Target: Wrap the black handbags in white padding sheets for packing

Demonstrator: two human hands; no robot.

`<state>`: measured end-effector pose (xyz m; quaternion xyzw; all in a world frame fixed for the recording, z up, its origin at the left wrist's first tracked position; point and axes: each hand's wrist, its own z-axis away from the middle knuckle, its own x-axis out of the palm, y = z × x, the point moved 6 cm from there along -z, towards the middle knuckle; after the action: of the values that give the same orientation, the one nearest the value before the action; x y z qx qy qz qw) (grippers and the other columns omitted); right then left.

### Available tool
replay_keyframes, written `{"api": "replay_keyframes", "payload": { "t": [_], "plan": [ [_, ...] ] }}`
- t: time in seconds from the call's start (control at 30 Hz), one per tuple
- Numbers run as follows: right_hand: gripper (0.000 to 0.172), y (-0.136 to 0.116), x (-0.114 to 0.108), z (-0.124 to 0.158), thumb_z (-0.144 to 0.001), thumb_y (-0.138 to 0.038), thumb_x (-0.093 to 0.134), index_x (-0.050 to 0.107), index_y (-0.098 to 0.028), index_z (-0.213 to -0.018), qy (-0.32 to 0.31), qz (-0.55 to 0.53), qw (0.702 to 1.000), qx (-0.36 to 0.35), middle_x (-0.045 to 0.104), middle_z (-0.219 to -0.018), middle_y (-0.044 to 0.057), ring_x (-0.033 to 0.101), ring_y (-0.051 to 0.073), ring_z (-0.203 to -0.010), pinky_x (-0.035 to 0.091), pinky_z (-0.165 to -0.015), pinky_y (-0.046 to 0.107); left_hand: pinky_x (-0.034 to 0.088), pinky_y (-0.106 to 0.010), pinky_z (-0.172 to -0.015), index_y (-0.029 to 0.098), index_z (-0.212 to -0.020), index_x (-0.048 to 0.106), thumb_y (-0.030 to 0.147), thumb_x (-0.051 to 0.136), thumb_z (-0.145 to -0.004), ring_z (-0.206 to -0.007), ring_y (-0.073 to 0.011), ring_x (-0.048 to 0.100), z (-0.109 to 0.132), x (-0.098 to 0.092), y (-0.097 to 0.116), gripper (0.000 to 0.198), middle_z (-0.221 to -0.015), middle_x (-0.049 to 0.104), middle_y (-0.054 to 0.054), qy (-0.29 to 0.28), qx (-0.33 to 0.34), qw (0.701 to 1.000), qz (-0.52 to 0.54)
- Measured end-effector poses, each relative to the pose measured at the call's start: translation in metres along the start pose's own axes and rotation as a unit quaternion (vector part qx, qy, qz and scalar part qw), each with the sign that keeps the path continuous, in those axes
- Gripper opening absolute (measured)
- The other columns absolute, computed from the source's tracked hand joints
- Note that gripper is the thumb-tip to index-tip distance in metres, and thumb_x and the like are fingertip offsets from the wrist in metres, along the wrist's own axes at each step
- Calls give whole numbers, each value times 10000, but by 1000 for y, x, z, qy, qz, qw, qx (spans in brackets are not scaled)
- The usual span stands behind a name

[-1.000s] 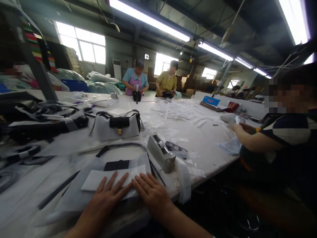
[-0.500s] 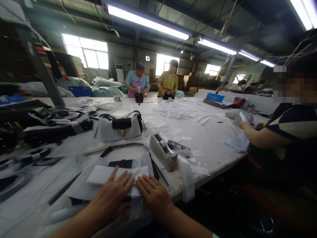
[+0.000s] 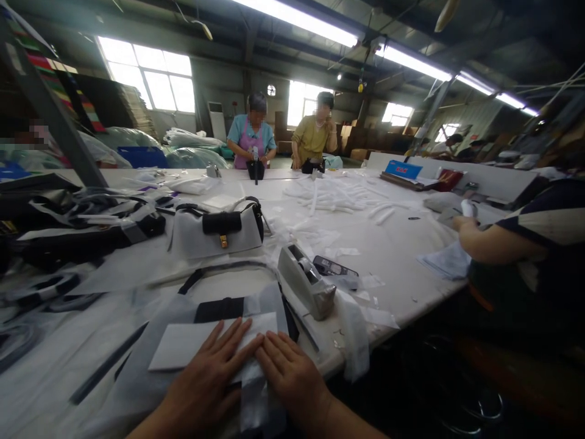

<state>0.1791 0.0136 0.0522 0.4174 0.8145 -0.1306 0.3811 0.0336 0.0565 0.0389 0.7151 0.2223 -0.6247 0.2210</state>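
A black handbag [image 3: 219, 310] lies flat before me, largely covered by translucent wrapping sheet [image 3: 137, 353], its dark strap [image 3: 233, 266] curving out at the far side. Across it rests a folded white sheet [image 3: 171, 346]. My left hand [image 3: 214, 366] presses on this sheet with fingers stretched out. Beside it, my right hand [image 3: 290, 372] lies flat at the sheet's right end, fingertips touching the left hand's. A clear plastic strip [image 3: 254, 396] runs down between the hands toward the near edge. Just beyond my right hand stands a grey tape dispenser [image 3: 307, 281].
A wrapped handbag with a gold clasp [image 3: 223, 241] stands behind the strap. More black bags [image 3: 105, 235] are piled left. White strips [image 3: 329, 195] cover the table's middle. A dark phone-like object [image 3: 336, 266] lies past the dispenser. Co-workers stand opposite and at right.
My hands stay pressed on the white sheet, fingers slightly shifted, the left now overlapping more of its right part. My view has tilted down a little. A person opposite has raised a hand.
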Motion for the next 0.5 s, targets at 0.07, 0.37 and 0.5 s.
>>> {"api": "replay_keyframes", "payload": {
  "t": [0.07, 0.37, 0.5],
  "plan": [
    [341, 1, -10, 2, -1030, -179, 393, 621, -114, -1275, -25, -23, 999, 9, 667, -1298, 89, 604, 247, -1241, 555, -1025, 419, 277, -564, -1186, 297, -1562, 106, 16, 503, -650, -1496, -280, 193, -1, 3, -1, 1033, -1637, 199, -72, 3, -8, 999, -32],
    [330, -20, -45, 90, -1014, -139, 429, 676, -198, -1225, 24, 22, 998, 61, 718, -1207, 43, 582, 182, -1264, 344, -1191, 383, 364, -533, -1147, 307, -1557, 133, -81, 395, -786, -1455, -274, 314, -2, 4, -1, 902, -1600, 303, -90, 58, 20, 994, -93],
    [355, -23, -27, 83, -1016, -117, 412, 661, -217, -1248, 20, 12, 999, 42, 693, -1263, 24, 552, 208, -1302, 373, -1172, 434, 360, -530, -1146, 298, -1559, 123, -69, 399, -769, -1458, -265, 309, -3, 1, -2, 914, -1602, 300, -95, 59, 24, 994, -86]
  ]
}}
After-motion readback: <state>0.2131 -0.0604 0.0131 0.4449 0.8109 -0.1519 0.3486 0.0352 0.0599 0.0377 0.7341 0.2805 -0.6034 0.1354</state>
